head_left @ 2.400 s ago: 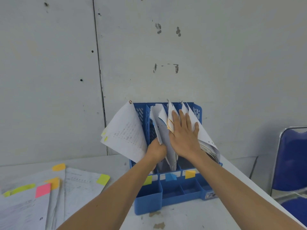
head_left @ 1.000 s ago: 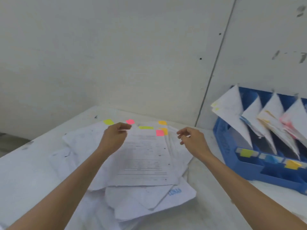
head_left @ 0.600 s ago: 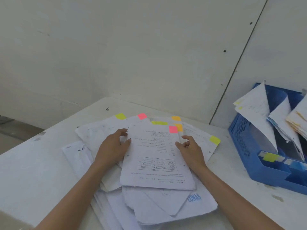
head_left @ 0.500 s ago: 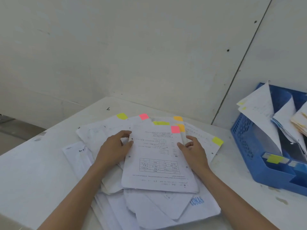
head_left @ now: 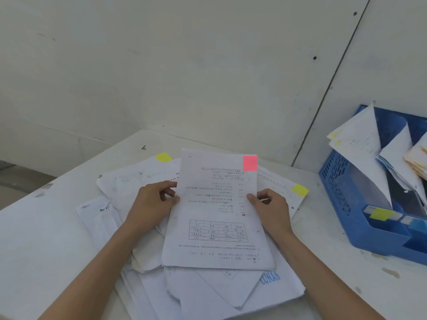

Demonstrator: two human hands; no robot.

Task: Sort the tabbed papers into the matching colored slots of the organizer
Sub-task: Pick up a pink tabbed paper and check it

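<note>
A printed sheet with a pink tab (head_left: 250, 163) at its top right corner is held up off the heap, the pink-tabbed paper (head_left: 217, 211) gripped on both sides. My left hand (head_left: 153, 204) pinches its left edge and my right hand (head_left: 269, 207) pinches its right edge. Below lies a loose pile of papers (head_left: 208, 289), with yellow tabs (head_left: 163, 157) showing at the far left and a yellow tab (head_left: 300, 190) at the right. The blue organizer (head_left: 346, 204) stands at the right edge, with sheets leaning in its slots and a yellow label (head_left: 380, 214) on its front.
The pile and the organizer sit on a white table (head_left: 46, 239) pushed into a corner of grey wall panels (head_left: 208, 65). The table's left edge drops to a floor at the far left.
Both hands left the organizer and came to the pile. They closed on the top pink-tabbed sheet and lifted its far end off the heap.
</note>
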